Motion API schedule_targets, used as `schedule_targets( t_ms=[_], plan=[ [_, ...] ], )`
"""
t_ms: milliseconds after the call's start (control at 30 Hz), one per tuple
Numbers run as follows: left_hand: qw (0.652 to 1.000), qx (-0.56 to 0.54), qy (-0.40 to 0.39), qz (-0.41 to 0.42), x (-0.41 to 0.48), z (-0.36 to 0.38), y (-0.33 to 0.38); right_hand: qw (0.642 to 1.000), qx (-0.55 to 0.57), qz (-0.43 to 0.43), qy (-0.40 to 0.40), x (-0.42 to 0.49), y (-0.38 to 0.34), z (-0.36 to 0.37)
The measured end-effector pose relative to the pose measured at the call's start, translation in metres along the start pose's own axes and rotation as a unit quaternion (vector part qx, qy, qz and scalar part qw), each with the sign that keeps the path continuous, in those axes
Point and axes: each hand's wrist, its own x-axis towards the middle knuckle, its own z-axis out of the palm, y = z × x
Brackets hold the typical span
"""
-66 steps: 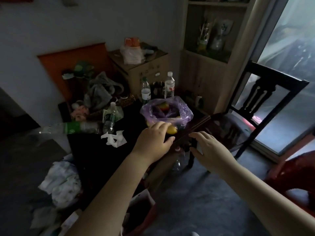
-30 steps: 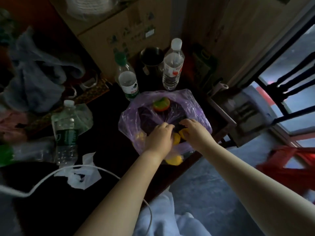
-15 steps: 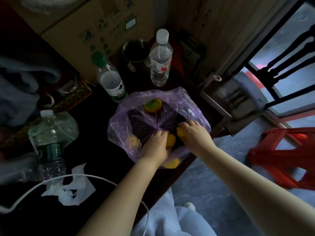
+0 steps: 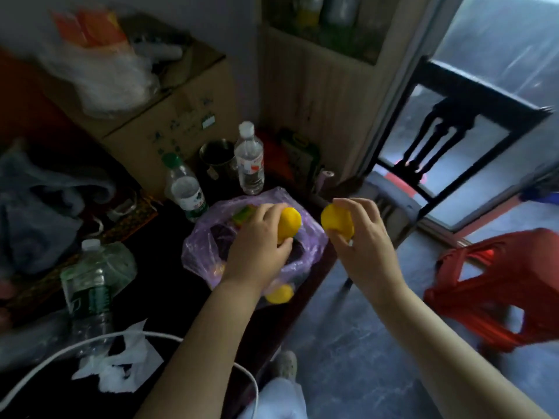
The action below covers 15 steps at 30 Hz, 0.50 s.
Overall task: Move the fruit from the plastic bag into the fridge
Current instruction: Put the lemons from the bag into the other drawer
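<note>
A yellow fruit (image 4: 289,225) sits in my left grip (image 4: 260,246), fingers curled round it, above the bag (image 4: 202,246). My right grip (image 4: 366,246) clasps a second fruit (image 4: 337,226) past the surface (image 4: 157,267) edge.

Dim room — dark chair (image 4: 435,137) before a bright window (image 4: 499,46), red stool (image 4: 496,285), grey floor (image 4: 348,343).

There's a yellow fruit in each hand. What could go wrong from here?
The left hand grips one round yellow fruit and the right hand a second yellow fruit, leaving none free for a fridge door; one could slip. The thin purple plastic bag sits at the dark table's edge with a third yellow fruit right there; it might fall.
</note>
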Motion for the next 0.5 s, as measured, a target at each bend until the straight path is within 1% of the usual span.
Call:
schedule_targets(
  t_ms=[167, 333, 400, 500],
  plan=[
    [0.991, -0.064, 0.037, 0.111, -0.032, -0.023, 0.102, 0.989, -0.025, 0.009, 0.146, -0.069, -0.024, -0.109],
    [0.962, -0.123, 0.031, 0.243, -0.098, -0.026, 0.221, 0.959, -0.072, 0.024, 0.275, -0.172, -0.048, -0.216],
    [0.948, -0.158, 0.012, 0.275, -0.130, -0.023, 0.261, 0.945, -0.090, 0.039, 0.312, -0.218, -0.057, -0.249],
    [0.923, -0.231, -0.042, 0.304, -0.179, -0.019, 0.312, 0.926, -0.100, 0.068, 0.358, -0.283, -0.069, -0.287]
  ],
)
